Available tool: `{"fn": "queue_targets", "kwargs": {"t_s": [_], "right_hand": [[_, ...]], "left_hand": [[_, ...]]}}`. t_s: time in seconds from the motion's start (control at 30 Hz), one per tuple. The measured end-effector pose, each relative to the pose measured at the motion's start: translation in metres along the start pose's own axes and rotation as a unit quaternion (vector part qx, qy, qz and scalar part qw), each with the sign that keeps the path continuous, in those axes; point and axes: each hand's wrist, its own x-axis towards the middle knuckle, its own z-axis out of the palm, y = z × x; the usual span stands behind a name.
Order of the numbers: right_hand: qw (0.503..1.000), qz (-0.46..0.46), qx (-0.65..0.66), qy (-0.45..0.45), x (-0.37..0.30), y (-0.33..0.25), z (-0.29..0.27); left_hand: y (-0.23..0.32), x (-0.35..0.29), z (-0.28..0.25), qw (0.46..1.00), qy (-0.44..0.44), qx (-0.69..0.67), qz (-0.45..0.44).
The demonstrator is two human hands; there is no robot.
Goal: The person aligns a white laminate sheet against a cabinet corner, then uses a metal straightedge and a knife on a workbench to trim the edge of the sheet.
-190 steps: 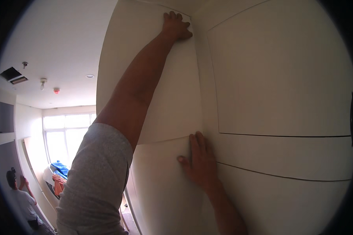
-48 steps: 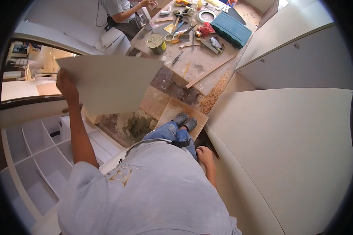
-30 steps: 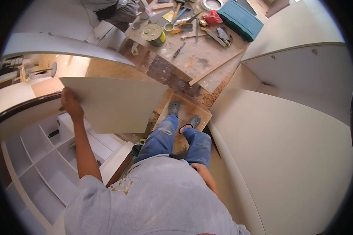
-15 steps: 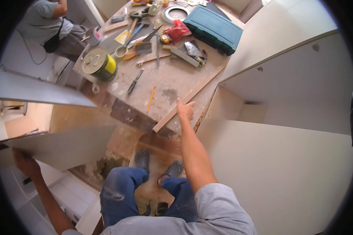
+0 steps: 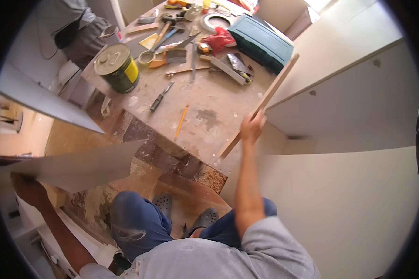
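A long, narrow wooden strip (image 5: 275, 88) is in my right hand (image 5: 253, 126), its fingers wrapped around it near the middle. The strip slants over the right edge of the worktable (image 5: 158, 122), its near end low over the tabletop and its far end beside the green case. At the far left, my left hand (image 5: 30, 189) grips the lower edge of a pale flat panel (image 5: 86, 166); some of its fingers are in shadow. On the table, nearest the strip, lie a yellow pencil (image 5: 181, 122) and a chisel (image 5: 161, 96).
A metal can with a yellow label (image 5: 118, 69) stands at the table's left corner. Behind it are a hammer (image 5: 163, 31), a tape roll (image 5: 146, 57), a red bag (image 5: 219, 41) and a green case (image 5: 261, 41). White cabinet panels (image 5: 340, 204) flank my right. Another person (image 5: 86, 39) stands far left.
My right hand has closed around the wooden strip and lifted it off the tabletop, moving it right. My left hand stays on the panel, which has tilted slightly. My view has shifted a little.
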Motion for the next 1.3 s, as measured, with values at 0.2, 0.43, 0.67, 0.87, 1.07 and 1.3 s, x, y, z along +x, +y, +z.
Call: {"fn": "queue_targets", "kwargs": {"t_s": [0.2, 0.43, 0.67, 0.87, 1.07, 1.3], "right_hand": [[0.999, 0.022, -0.039, -0.001, 0.287, 0.001, 0.003], [0.891, -0.377, 0.073, -0.241, 0.04, -0.055, 0.102], [0.809, -0.444, -0.017, -0.386, -0.042, -0.058, 0.139], [0.856, -0.478, 0.032, -0.194, 0.038, -0.138, 0.174], [0.945, -0.21, -0.226, -0.113, 0.152, -0.067, 0.171], [0.914, -0.242, -0.315, -0.086, 0.177, 0.023, 0.156]], "left_hand": [[-0.033, -0.03, 0.047, 0.996, 0.034, 0.078, 0.041], [0.064, -0.016, 0.008, 0.908, 0.067, -0.342, -0.234], [0.032, -0.031, 0.017, 0.968, 0.025, -0.204, -0.142], [0.076, -0.022, 0.016, 0.939, 0.016, -0.294, -0.178], [0.076, -0.009, 0.011, 0.943, -0.019, -0.291, -0.161], [0.222, 0.026, 0.066, 0.882, -0.179, -0.432, -0.053]]}}
